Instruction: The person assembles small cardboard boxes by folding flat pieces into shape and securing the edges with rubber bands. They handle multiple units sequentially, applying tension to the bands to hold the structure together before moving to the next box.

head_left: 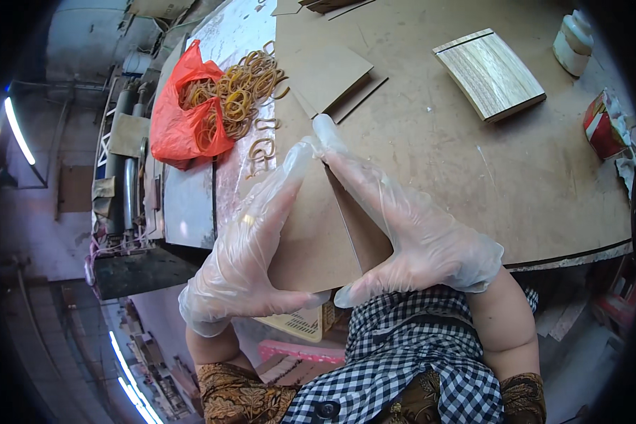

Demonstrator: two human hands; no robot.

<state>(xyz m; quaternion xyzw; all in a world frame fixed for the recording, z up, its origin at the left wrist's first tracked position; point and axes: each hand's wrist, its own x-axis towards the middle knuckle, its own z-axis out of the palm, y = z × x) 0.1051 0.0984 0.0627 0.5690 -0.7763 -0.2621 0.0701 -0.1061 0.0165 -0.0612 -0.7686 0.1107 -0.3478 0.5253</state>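
Holding brown boards between left grip and right grip, spanning wide from equally near sides, pointing the pale inner edge away from the checked garment.

head: left fisheye, head-worn | upright, faces down | hands close, mid-frame | table beyond, upper frame

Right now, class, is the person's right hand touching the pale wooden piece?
Apart: the head view shows a stretch of brown tabletop between the right hand and the pale wooden piece.
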